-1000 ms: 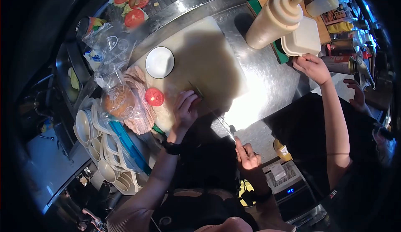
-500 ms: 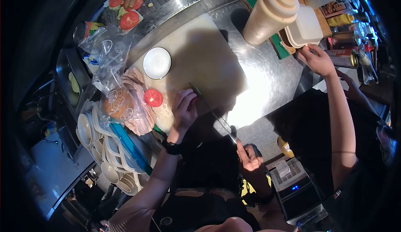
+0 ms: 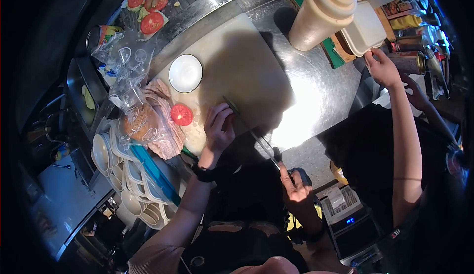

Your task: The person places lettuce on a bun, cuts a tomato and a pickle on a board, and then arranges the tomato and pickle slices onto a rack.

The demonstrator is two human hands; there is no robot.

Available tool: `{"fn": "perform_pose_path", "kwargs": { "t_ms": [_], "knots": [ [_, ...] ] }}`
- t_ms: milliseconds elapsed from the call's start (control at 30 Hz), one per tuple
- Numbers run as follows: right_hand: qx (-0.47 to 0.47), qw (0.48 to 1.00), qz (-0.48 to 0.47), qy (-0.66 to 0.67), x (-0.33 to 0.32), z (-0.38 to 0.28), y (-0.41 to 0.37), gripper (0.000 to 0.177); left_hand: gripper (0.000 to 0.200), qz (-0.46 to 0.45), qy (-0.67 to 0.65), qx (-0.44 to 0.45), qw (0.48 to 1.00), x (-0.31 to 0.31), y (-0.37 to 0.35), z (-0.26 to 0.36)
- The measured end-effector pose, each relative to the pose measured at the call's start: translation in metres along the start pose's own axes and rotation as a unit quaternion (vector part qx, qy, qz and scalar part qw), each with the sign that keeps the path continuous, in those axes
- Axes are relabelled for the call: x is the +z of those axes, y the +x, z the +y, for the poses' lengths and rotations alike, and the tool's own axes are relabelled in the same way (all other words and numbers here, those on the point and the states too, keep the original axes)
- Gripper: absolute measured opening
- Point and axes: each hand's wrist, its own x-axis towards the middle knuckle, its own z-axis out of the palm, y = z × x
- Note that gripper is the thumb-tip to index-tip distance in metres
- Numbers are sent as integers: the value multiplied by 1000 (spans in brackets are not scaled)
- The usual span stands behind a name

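My left hand is closed, its fingertips pressing a small green pickle onto the white cutting board. A long, thin knife is gripped in my right hand, index finger stretched along it. Its blade runs diagonally over the board's near edge, with the tip beside the pickle. Left of my left hand lies a red tomato slice on the board. A small white bowl stands farther back. Sliced pink meat and a bun in a clear plastic bag lie at the board's left edge.
At right a co-worker's hand touches a white foam box. Beside it stands a large sauce bottle. Tomato-topped bread pieces lie at the back left. Stacked white dishes are at lower left, a scale at lower right.
The co-worker's hand has shifted slightly right along the foam box's near edge. My two hands, the knife and the pickle have hardly moved.
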Motion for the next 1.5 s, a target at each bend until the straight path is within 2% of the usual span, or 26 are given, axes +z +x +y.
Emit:
{"fn": "perform_pose_path", "kwargs": {
  "t_ms": [333, 533, 833, 1233, 1433, 1500],
  "knots": [
    [4, 997, -36, 71, -14, -1, 7, 46, 19, 2, -11, -6, 1000, 0, 0, -1],
    [-22, 990, -33, 134, -11, 0, 9, 53, 18, 11, -12, -6, 1000, 0, 1, -1],
    [-15, 987, -48, 154, -20, -4, 15, 60, 19, 13, -22, -15, 1000, 1, 1, 0],
    [1, 991, -42, 130, -7, -9, 21, 59, 18, 24, -24, -6, 999, 3, 3, 1],
    [-1, 984, -44, 170, -21, -4, 12, 57, 17, 24, -21, -18, 999, 3, 4, 4],
    [-18, 989, -49, 139, -20, -4, 18, 64, 17, 25, -26, -15, 999, 3, 5, 4]
  ]
}}
